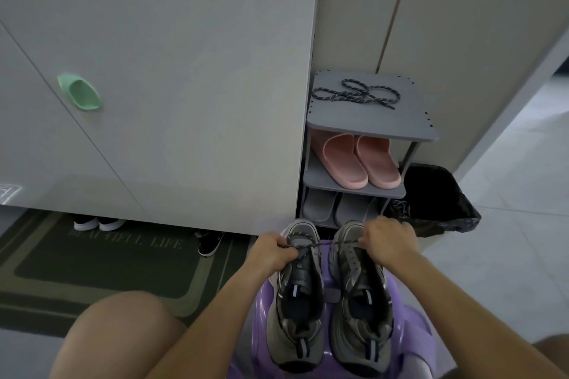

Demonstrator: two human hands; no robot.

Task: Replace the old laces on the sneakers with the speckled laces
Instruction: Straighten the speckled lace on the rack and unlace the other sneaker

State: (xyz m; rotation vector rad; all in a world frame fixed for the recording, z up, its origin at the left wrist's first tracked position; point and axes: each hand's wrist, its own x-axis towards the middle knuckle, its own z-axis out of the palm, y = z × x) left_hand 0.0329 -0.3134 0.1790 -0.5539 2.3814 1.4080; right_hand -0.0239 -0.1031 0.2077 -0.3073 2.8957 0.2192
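— Where is the speckled lace (326, 244)?
— Lower centre, taut across the left sneaker (300, 295). My left hand (272, 251) and right hand (386, 240) each clench one end (fingertips hidden behind knuckles).
— Another one?
— The spare lace (357, 94) lies on the rack (421, 129), upper right.
— And the stool?
— The purple stool (412, 326) is cut off by the bottom edge.

My left hand (272, 251) and right hand (389, 240) hide the ends of the speckled lace (335, 242); the purple stool (415, 329) runs off the bottom edge.
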